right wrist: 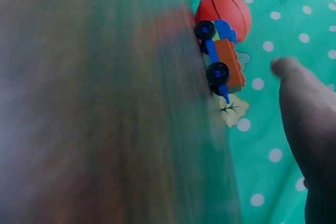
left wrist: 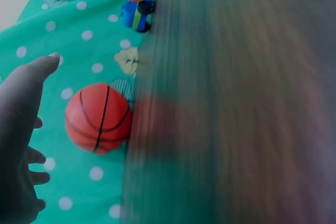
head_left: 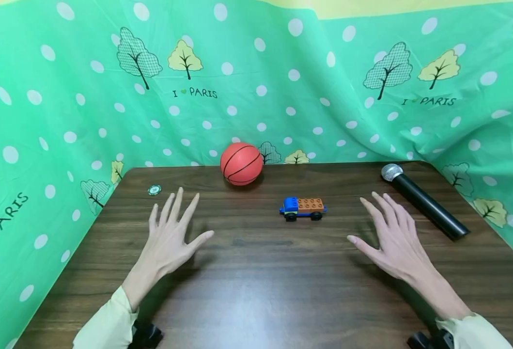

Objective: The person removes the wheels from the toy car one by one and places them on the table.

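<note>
My left hand (head_left: 171, 245) hovers over the left part of the table with its fingers spread, holding nothing. Just beyond its fingertips lies a small green-and-white poker chip (head_left: 154, 190). My right hand (head_left: 397, 242) is held over the right side, fingers extended and nothing in it. Beside it, to the right, a black microphone (head_left: 430, 206) with a silver head lies slantwise. Between the hands, a little farther back, stands a toy truck (head_left: 303, 209) of blue and orange blocks. A red basketball (head_left: 241, 164) rests near the back edge; the left wrist view also shows the ball (left wrist: 98, 118).
Dark wood covers the table top (head_left: 256, 291), which shines with reflected light at the front. Behind it and along its sides hangs a green dotted cloth (head_left: 256, 97) printed with trees. Dark wrist devices (head_left: 146, 335) show below both sleeves.
</note>
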`<move>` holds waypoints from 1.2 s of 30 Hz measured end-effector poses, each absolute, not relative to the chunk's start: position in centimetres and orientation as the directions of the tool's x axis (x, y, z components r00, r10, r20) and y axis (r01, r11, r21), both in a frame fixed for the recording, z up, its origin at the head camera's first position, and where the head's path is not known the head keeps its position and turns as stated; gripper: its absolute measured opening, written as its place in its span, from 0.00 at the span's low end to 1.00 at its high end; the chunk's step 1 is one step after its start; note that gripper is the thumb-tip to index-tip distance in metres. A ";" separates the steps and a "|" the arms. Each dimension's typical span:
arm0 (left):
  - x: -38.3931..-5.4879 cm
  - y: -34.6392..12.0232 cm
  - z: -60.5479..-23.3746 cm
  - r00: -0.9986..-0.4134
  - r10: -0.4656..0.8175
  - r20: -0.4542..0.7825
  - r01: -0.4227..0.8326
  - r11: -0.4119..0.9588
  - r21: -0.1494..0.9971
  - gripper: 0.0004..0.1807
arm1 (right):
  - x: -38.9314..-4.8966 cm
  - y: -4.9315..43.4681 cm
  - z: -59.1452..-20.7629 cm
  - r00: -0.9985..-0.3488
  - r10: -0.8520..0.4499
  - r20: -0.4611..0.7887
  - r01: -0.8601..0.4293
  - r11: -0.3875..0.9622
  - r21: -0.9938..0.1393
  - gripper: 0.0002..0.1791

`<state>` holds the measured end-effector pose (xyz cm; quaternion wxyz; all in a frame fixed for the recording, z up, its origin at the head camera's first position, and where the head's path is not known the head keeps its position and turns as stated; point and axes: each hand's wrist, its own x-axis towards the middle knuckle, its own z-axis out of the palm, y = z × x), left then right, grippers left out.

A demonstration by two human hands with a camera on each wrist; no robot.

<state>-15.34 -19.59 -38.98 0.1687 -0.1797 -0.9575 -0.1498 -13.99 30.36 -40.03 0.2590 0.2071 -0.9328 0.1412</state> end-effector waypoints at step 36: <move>-23.5 -5.7 -40.6 -0.846 0.482 0.227 0.447 0.410 0.795 0.31 | -20.5 25.1 -41.3 -0.866 -0.340 0.367 -0.489 0.734 -0.471 0.23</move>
